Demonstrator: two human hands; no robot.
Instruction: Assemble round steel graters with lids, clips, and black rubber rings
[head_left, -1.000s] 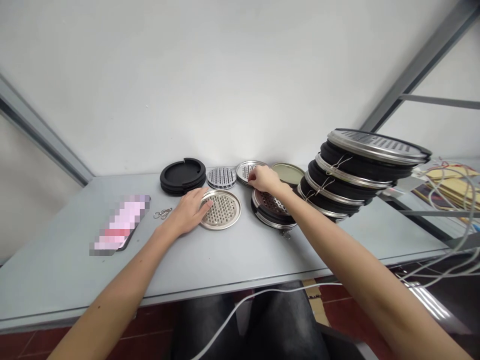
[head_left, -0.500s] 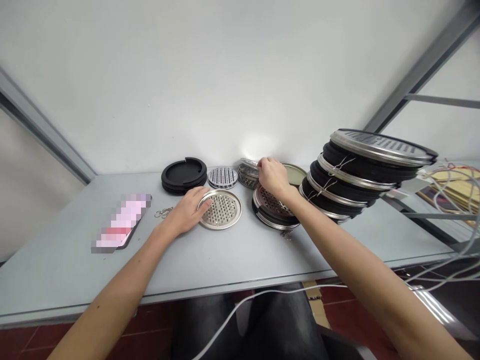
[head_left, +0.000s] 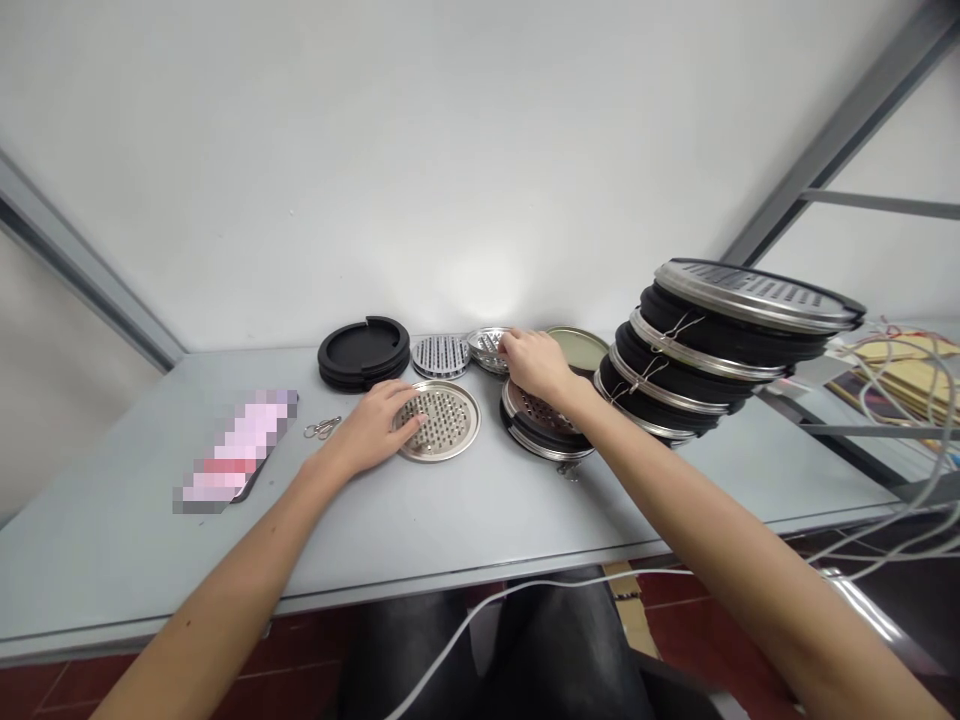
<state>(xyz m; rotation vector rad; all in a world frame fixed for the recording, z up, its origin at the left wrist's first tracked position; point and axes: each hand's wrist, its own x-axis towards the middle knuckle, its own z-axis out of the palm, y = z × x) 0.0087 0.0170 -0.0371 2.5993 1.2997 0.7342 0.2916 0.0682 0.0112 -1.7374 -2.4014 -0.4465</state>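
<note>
My left hand [head_left: 373, 425] lies with fingers stretched over the left side of a round metal grater plate [head_left: 444, 425], its thumb on the perforated face. My right hand [head_left: 534, 362] is closed at the right edge of a silver grater disc [head_left: 487, 342] on a small stack near the wall; the fingertips are partly hidden. Below the right wrist sits a black-rimmed round grater [head_left: 541, 425] with a brownish perforated face. Behind that hand is a plain olive-coloured round lid [head_left: 581, 347]. Left of the silver disc lies a stack of slotted discs [head_left: 441, 356].
Black round holders [head_left: 364, 350] are stacked at back left. A phone [head_left: 240, 450] and small metal clips [head_left: 322, 428] lie on the left of the table [head_left: 420, 525]. A tall leaning stack of black-rimmed graters [head_left: 720, 350] stands at right, near white cables [head_left: 941, 420].
My right hand tipped up the silver grater disc, moving right, then lowered it back left to lie nearly flat on its stack. My left hand has stayed on the grater plate.
</note>
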